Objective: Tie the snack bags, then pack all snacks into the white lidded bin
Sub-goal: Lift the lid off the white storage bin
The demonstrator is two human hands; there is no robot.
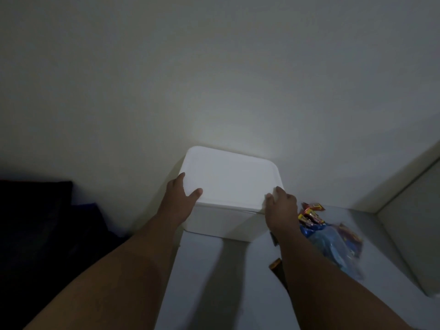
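The white lidded bin (pixel 228 222) stands against the wall on a pale surface, its lid (pixel 231 179) on top. My left hand (pixel 179 198) grips the lid's left edge, thumb on top. My right hand (pixel 281 208) holds the lid's right front corner, fingers curled over the rim. Right of the bin lie the snacks: red and yellow wrapped packets (pixel 310 214) and a clear bluish plastic snack bag (pixel 338 246), partly hidden by my right forearm. A small brown packet (pixel 276 264) peeks out beside that forearm.
A pale wall (pixel 214 79) rises directly behind the bin. A dark cloth or cushion (pixel 42 222) fills the left side. A ledge or frame (pixel 404 194) borders the surface on the right. The room is dim.
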